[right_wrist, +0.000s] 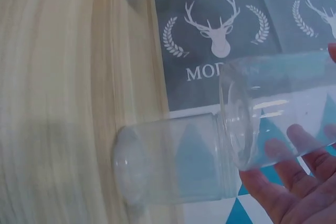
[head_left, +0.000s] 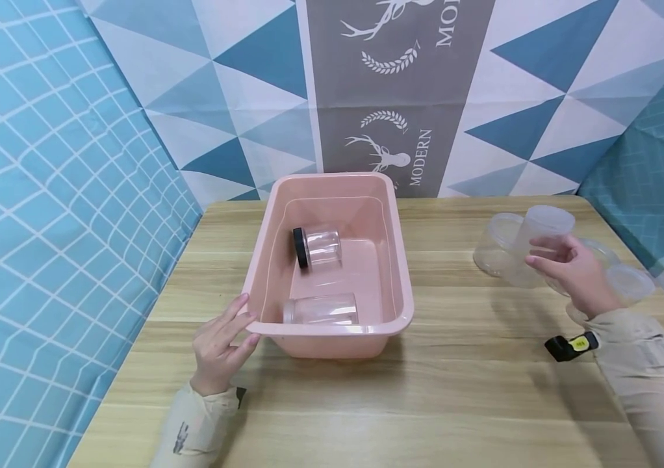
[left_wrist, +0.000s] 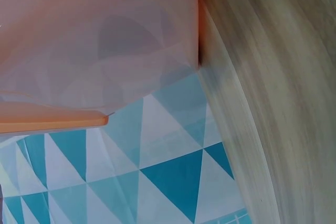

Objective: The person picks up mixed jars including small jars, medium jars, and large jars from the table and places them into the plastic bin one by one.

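A clear plastic jar (head_left: pixel 545 224) (right_wrist: pixel 283 103) is in my right hand (head_left: pixel 583 276) (right_wrist: pixel 294 187), whose fingers and thumb grip its side. It is raised and slightly tilted above the table's right side. Just beside it stands another clear jar (head_left: pixel 491 250) (right_wrist: pixel 173 161), upright on the wood. My left hand (head_left: pixel 217 348) touches the front left corner of a pink plastic basin (head_left: pixel 332 344) (left_wrist: pixel 105 35), fingers spread along the rim. Inside the basin lie a clear jar with a black lid (head_left: pixel 323 247) and a longer clear jar (head_left: pixel 323 309), both on their sides.
More clear jars (head_left: pixel 630 283) stand behind and beside the right hand, partly hidden by it. The wooden table (head_left: pixel 455 390) meets a patterned cloth backdrop (head_left: pixel 273 58) at the back. Blue cloth (head_left: pixel 45 195) hangs along the left side.
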